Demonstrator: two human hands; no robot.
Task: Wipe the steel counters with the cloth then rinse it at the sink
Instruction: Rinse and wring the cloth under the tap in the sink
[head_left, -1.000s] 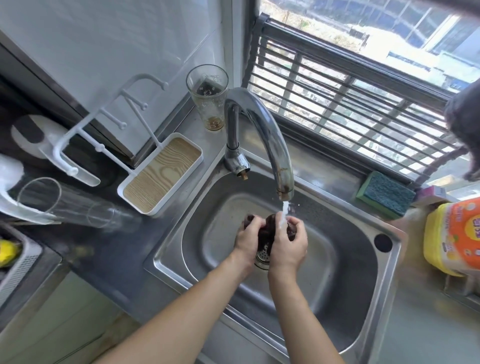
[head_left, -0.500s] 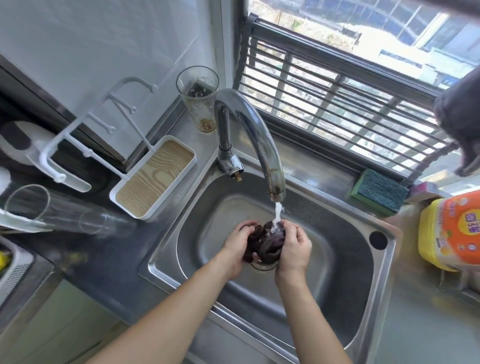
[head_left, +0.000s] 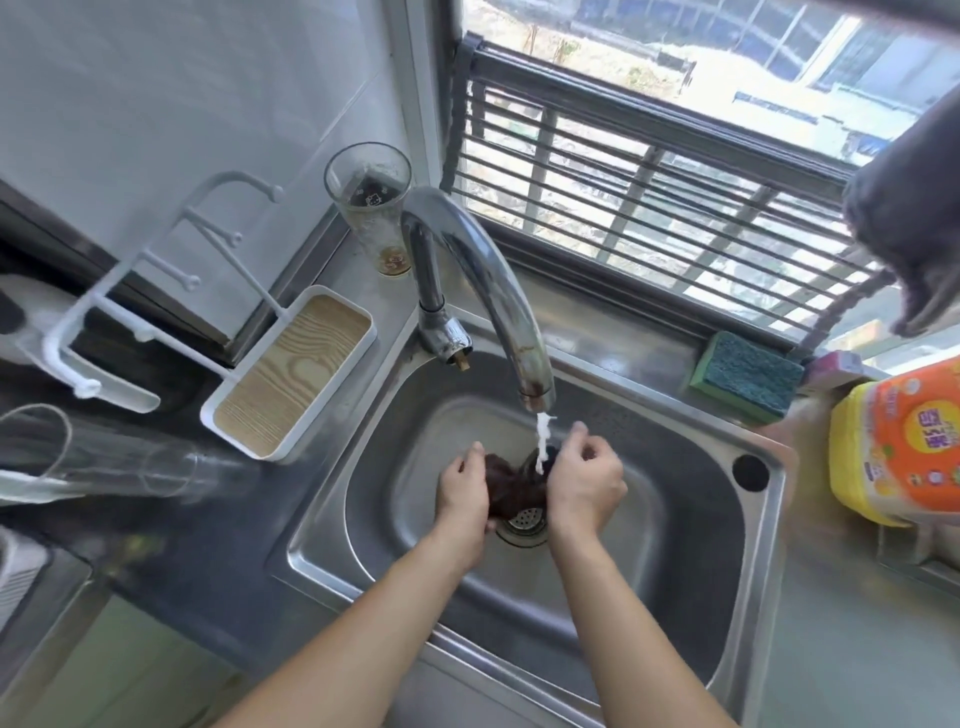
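Dark maroon cloth (head_left: 511, 493), wet and bunched into a wad, sits between the two hands over the drain strainer (head_left: 524, 519) in the steel sink (head_left: 675, 545). Compared with half a second ago, the wad lies lower and more to the left, mostly under the left hand (head_left: 462, 499), and the right hand (head_left: 584, 488) has loosened and lifted its fingers off the upper part. The stream of water (head_left: 543, 444) from the tap (head_left: 488, 291) now falls past the right edge of the cloth toward the drain, where earlier it struck the top of the wad directly.

Left hand: fingers curled round the cloth, gripping it from the left side. Right hand: fingers partly curled, thumb and forefinger raised near the stream; a small dark piece shows under its fingers, so it appears to pinch an edge of the cloth, though the contact is partly hidden.

Assessment: the rinsing step is under way, and the change reads as a regrip or a turn of the cloth between squeezes, not an end to rinsing. Water is running; the cloth is not yet wrung out.

Condition of the cloth: saturated, crumpled, with folded ridges, no flat face visible. It looks soft and heavy with water, likely to drip when lifted.

Nearby on the desk (head_left: 857, 649): a green sponge (head_left: 745, 376) at the sink's far rim, a yellow detergent bottle (head_left: 898, 447) to the right, a drinking glass (head_left: 371, 208) behind the tap.
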